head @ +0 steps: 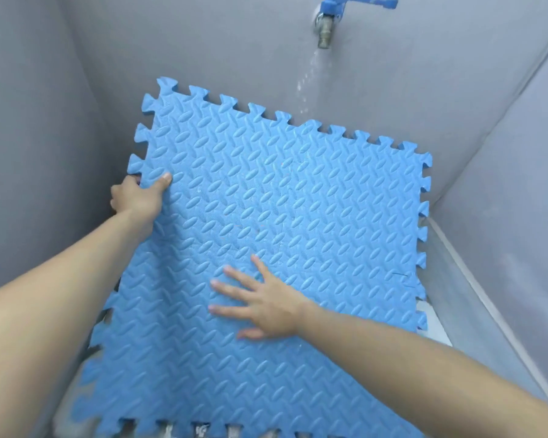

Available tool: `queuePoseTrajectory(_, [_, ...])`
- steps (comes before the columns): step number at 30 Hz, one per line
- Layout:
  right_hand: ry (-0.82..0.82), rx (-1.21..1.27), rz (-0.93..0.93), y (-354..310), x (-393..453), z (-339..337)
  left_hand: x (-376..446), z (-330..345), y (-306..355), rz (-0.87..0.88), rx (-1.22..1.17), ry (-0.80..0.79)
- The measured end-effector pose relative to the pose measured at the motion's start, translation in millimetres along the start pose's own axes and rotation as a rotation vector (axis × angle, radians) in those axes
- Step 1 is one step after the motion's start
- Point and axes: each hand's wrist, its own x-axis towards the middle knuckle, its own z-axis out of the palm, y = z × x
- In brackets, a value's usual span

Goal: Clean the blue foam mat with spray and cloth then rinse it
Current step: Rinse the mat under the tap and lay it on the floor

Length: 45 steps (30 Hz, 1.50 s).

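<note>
The blue foam mat [298,200], square with puzzle-tooth edges and a leaf-like embossed pattern, leans tilted in a grey-walled corner. My left hand [138,197] grips its left edge, thumb on the front face and fingers behind. My right hand [260,305] lies flat on the mat's lower middle with its fingers spread. Above, a metal tap with a blue handle [326,23] is running. Its thin stream of water [306,83] falls towards the mat's top edge. No spray bottle or cloth is in view.
Grey walls [45,121] close in at the left, back and right. A pale ledge [475,295] runs along the right wall's foot. A strip of light floor [431,324] shows beside the mat's lower right corner.
</note>
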Motion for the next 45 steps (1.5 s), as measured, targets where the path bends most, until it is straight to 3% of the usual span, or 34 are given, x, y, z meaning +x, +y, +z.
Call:
queuePoseTrajectory(2, [-0.063, -0.104, -0.214, -18, -52, 28, -1, 0, 1, 0.001, 0.006, 0.004])
queuePoseTrajectory(4, [-0.05, -0.161, -0.152, 2, -101, 36, 1, -3, -1, -0.013, -0.023, -0.016])
queuePoseTrajectory(6, [-0.087, -0.15, 0.085, 37, -145, 32, 8, -4, -6, -0.017, -0.029, -0.02])
queuePoseTrajectory(8, [-0.112, -0.066, 0.512, 75, -171, 14, 5, -3, -4, -0.021, -0.037, -0.019])
queuePoseTrajectory(10, [0.032, 0.024, 0.901, 113, -160, -20, -4, -4, 1, -0.014, -0.012, -0.014])
queuePoseTrajectory(11, [0.15, 0.035, 1.003, 133, -144, -43, -6, -3, 0, -0.013, 0.009, -0.012])
queuePoseTrajectory(14, [0.45, -0.105, 1.05, 189, -77, -127, -7, 0, -3, -0.005, 0.057, 0.008])
queuePoseTrajectory(17, [0.573, -0.198, 1.07, 222, -27, -197, -1, 0, -6, 0.006, 0.067, 0.012])
queuePoseTrajectory(27, [0.3, -0.281, 1.091, 264, -11, -224, -2, -3, -5, -0.004, 0.095, -0.002])
queuePoseTrajectory(33, [0.199, -0.022, 1.058, 270, -22, -246, -12, -5, 5, 0.004, 0.096, -0.004])
queuePoseTrajectory(34, [0.253, 0.059, 1.055, 266, -28, -245, -14, -6, 5, -0.002, 0.093, -0.007])
queuePoseTrajectory(36, [0.528, 0.229, 1.115, 250, -50, -228, -16, -9, 4, -0.013, 0.089, -0.014])
queuePoseTrajectory(38, [0.812, 0.359, 1.31, 216, -86, -182, -14, -12, 5, -0.027, 0.079, -0.021])
queuePoseTrajectory(39, [0.85, 0.405, 1.448, 196, -110, -148, -13, -13, 6, -0.034, 0.068, -0.034])
queuePoseTrajectory(40, [0.796, 0.466, 1.585, 176, -135, -115, -11, -15, 5, -0.039, 0.064, -0.046])
queuePoseTrajectory(42, [0.5, 0.729, 1.74, 138, -181, -66, -9, -16, 4, -0.046, 0.064, -0.058])
queuePoseTrajectory(45, [0.098, 1.273, 1.727, 99, -217, -38, -16, -14, 8, -0.03, 0.06, -0.068])
